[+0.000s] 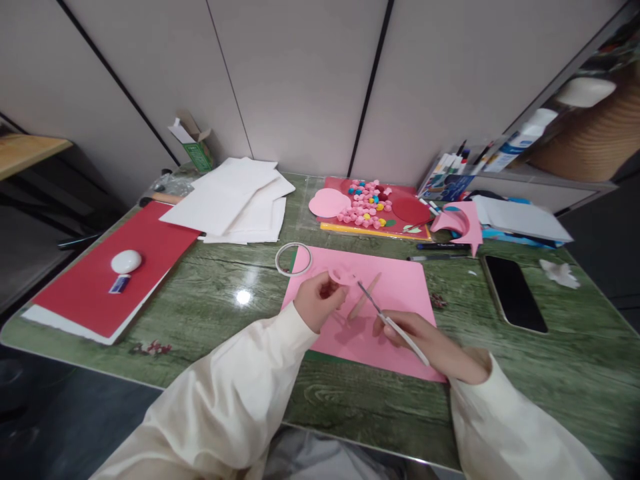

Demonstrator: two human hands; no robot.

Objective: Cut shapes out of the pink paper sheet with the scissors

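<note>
Hands busy over the pink sheet

Fingers of the left hand (320, 301) are pinched narrow on a small pink cutout (342, 275), held up just above the pink sheet (400, 283) at the middle of the near edge of the table (225, 293). Right hand (427, 339) is closed around a thin tool (395, 325), its dark tip angled up towards the cutout; blade or point, I cannot tell. A wooden stick (365, 305) lies on the sheet between the hands. Tape ring (293, 259) sits at the sheet's far left corner. Red sheet (107, 277) with a white eraser (125, 261) lies by the left edge, white papers (235, 200) behind it, and a phone (515, 293) lies towards the right edge.
</note>
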